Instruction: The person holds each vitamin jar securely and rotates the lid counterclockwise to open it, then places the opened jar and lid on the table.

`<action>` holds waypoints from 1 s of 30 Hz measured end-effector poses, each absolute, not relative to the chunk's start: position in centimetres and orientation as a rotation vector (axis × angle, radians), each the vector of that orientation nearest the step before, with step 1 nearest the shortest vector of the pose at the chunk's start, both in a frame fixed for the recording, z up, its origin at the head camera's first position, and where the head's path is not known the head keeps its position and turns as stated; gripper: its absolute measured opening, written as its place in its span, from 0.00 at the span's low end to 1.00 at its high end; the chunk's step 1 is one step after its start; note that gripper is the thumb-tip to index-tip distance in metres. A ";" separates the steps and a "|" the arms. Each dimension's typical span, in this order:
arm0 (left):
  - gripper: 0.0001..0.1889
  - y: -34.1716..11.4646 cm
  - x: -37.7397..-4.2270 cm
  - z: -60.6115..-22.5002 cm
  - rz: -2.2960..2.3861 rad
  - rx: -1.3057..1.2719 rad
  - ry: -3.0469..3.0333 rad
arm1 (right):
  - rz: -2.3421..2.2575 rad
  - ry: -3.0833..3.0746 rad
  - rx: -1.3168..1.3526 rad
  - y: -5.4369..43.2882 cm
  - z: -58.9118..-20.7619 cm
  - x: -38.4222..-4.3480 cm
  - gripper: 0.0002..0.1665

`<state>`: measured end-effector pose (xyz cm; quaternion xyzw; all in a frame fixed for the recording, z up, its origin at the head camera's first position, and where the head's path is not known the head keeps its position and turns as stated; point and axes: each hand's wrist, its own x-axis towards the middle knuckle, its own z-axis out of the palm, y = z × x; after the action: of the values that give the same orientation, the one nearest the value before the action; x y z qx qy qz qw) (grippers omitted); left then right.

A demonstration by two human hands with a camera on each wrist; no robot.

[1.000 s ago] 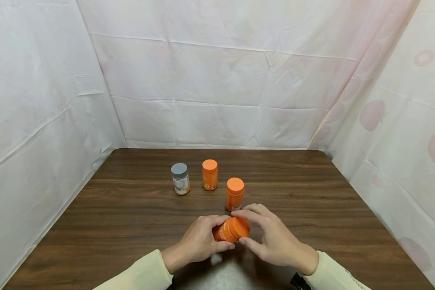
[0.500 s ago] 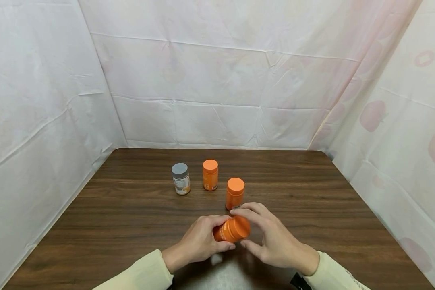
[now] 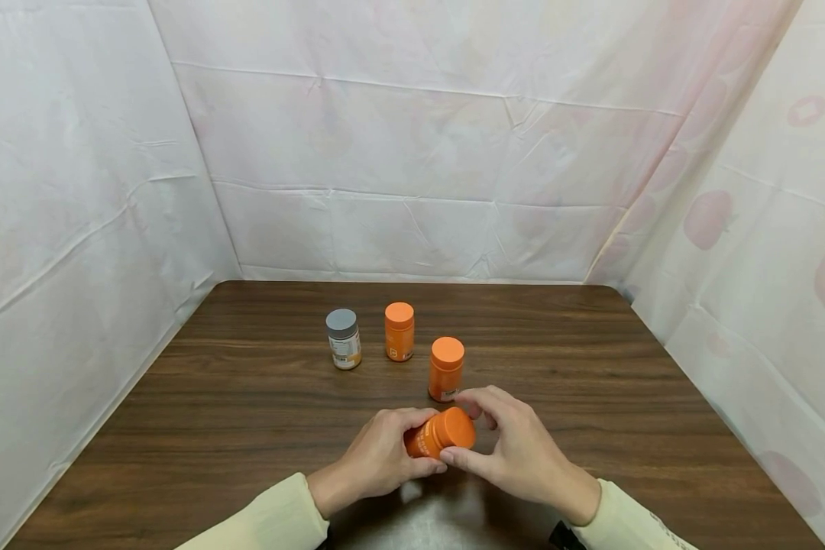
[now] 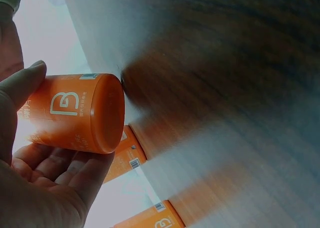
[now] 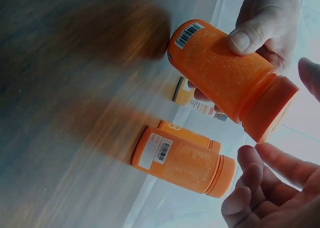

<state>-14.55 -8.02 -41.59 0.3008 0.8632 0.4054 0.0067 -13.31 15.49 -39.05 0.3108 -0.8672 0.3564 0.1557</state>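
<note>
My left hand (image 3: 376, 455) grips an orange pill bottle (image 4: 75, 111) round its body, thumb on one side and fingers on the other. The bottle is tilted, its orange screw cap (image 3: 457, 428) toward my right hand (image 3: 522, 449). In the right wrist view the index fingertip of that hand is right at the cap's edge, while the thumb (image 5: 311, 78) stands apart from the cap. Those fingers are loosely bent around the cap without closing on it. Just behind, another orange pill bottle (image 3: 446, 370) stands upright with its cap on.
Farther back on the dark wood table (image 3: 247, 397) stand a third orange bottle (image 3: 399, 332) and a white bottle with a grey cap (image 3: 344, 340). Pale cloth sheets (image 3: 412, 153) hang behind and at both sides of the table.
The right hand's fingers have shifted around the cap, the index finger drawing back and the thumb moving left beneath it. My left hand keeps its grip on the bottle in the same place.
</note>
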 end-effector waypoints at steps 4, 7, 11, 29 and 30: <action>0.22 -8.0 -14.6 -41.5 1.271 0.934 2.697 | 0.991 -2.522 0.822 15.5 -39.0 -13.3 0.33; 0.22 -7.9 -14.6 -41.5 1.271 0.930 2.697 | 0.977 -2.540 0.796 15.4 -39.0 -13.3 0.32; 0.22 -7.9 -14.5 -41.5 1.270 0.932 2.702 | 0.975 -2.551 0.781 15.4 -39.0 -13.2 0.31; 0.22 -7.9 -14.5 -41.6 1.283 0.926 2.692 | 1.045 -2.548 0.855 15.5 -38.8 -13.4 0.25; 0.22 -7.9 -14.5 -41.6 1.283 0.927 2.692 | 1.050 -2.543 0.866 15.5 -38.8 -13.4 0.25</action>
<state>-14.53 -7.93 -41.56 0.2967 0.8620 0.4108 0.0092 -13.40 15.51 -38.76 0.2979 -0.8743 0.3611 0.1281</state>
